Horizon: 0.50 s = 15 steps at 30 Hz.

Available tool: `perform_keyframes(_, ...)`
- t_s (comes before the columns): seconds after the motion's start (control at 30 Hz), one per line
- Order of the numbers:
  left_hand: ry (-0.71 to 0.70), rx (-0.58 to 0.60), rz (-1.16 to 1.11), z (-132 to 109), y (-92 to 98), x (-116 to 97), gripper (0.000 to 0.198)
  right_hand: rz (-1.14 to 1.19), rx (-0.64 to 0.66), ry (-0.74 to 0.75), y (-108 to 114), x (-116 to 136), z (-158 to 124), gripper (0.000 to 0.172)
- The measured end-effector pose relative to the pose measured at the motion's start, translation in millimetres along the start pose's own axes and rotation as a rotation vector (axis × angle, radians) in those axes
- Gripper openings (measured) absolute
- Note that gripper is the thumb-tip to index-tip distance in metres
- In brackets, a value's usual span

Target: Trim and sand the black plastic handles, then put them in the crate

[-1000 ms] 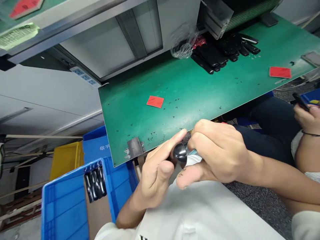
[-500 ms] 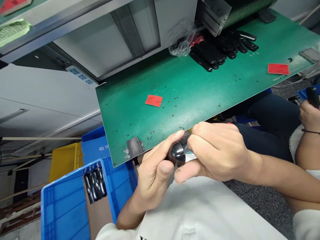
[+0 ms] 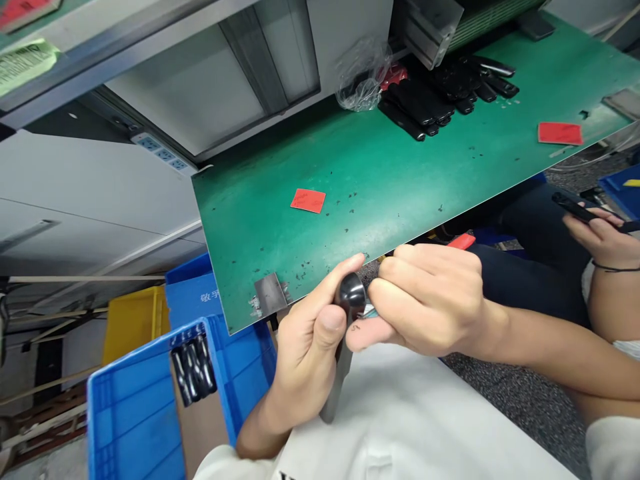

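My left hand (image 3: 307, 353) is wrapped round a black plastic handle (image 3: 352, 293), whose glossy rounded end faces up between thumb and fingers. Its long body slants down below my palm, against the white shirt. Close by on the right, my right hand (image 3: 430, 300) is closed in a fist round a slim knife. The red grip end (image 3: 462, 241) of that knife sticks out behind the knuckles, and only a bit of its thin blade (image 3: 369, 311) shows beside the rounded end. My right thumb is against the black handle. Most of the knife is hidden by my fingers.
Black handles (image 3: 417, 110) lie on the green table (image 3: 240, 233) beside a clear plastic bag (image 3: 363, 77). Red cards (image 3: 308, 201) and black shavings are scattered there. At lower left, a blue crate (image 3: 135, 407) holds black pieces (image 3: 194, 370). A co-worker's hand (image 3: 607, 233) holds a black piece.
The black handle has turned in my left hand, so its long body now shows below. My right hand has shifted slightly, exposing more red grip. The co-worker's hand has moved left.
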<state>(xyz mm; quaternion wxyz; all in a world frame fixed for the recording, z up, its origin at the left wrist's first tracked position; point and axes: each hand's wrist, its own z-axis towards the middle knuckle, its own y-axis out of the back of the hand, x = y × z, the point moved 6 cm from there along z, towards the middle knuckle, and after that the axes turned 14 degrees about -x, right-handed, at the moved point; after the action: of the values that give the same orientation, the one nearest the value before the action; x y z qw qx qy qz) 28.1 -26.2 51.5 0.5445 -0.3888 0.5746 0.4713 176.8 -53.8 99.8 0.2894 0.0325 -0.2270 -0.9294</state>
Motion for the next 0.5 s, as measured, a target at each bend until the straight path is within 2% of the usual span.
perform_keyframes(0.13, 0.054, -0.017, -0.030, 2.6, -0.8, 2.1, 0.047, 0.075, -0.053, -0.116, 1.3, -5.6, -3.2, 0.062)
perform_keyframes(0.2, 0.082, -0.026, -0.051, 3.7, -1.6, 2.8, 0.050, 0.064, -0.040, -0.144, 0.1, -6.2, -4.5, 0.064)
perform_keyframes(0.4, 0.126, -0.012, -0.142, 2.2, -5.0, 3.6, 0.045, -0.041, 0.056, -0.072, -4.1, -3.3, -4.3, 0.064)
perform_keyframes(0.5, 0.088, -0.017, -0.084, 1.6, -4.5, 3.1, 0.047, -0.076, 0.065, -0.058, -3.4, -3.6, -3.8, 0.061)
